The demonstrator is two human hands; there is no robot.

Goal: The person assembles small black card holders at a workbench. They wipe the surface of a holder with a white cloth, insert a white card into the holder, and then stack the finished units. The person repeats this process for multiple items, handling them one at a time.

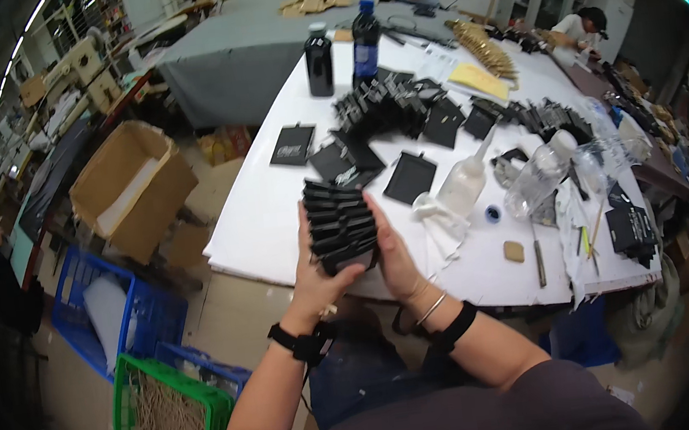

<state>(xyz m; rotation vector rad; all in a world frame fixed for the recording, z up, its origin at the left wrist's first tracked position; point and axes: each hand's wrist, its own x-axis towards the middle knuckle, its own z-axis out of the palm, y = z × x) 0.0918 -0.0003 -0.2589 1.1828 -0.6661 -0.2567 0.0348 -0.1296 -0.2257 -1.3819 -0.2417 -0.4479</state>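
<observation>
Between my hands is a thick stack of flat black pieces (340, 218), like small leather card holders, held over the table's near edge. My left hand (317, 289) is closed round its left side, the thumb laid across the bottom. My right hand (398, 258) presses against the right side, fingers partly hidden behind the stack. Just beyond, single black pieces lie flat, one of them a square piece (410, 178) right of the stack. A curved row of similar black pieces (383, 109) stands farther back on the white table (257, 233).
Two dark bottles, one black (318, 61) and one blue-labelled (365, 47), stand at the back. To the right are a white squeeze bottle (462, 186), a cloth (442, 234), a clear plastic bottle (536, 180) and a thin tool (538, 261). Crates (129, 409) and a cardboard box (133, 188) stand left.
</observation>
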